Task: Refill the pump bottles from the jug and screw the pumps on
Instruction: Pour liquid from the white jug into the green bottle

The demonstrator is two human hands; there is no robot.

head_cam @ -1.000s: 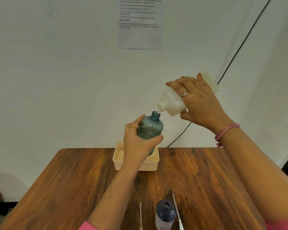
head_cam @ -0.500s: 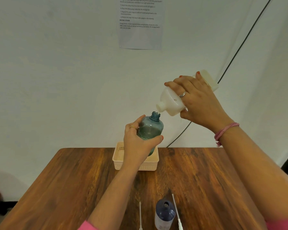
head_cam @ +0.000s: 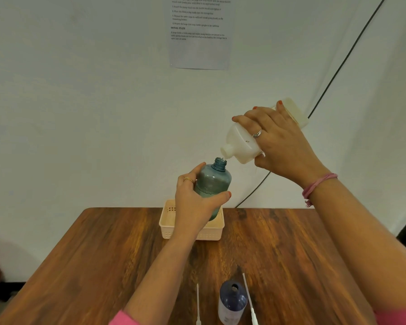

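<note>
Right hand [head_cam: 281,146] grips white jug [head_cam: 242,143], tipped w/ spout over teal bottle [head_cam: 212,181], clasped by left hand [head_cam: 195,205] above basket [head_cam: 167,227] at tabletop's far edge, prob. to steady pour.

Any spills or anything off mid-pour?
No spill shows. The jug spout sits at the teal bottle mouth, both held above the table. The dark bottle stands open, and both pumps lie loose beside it.
</note>
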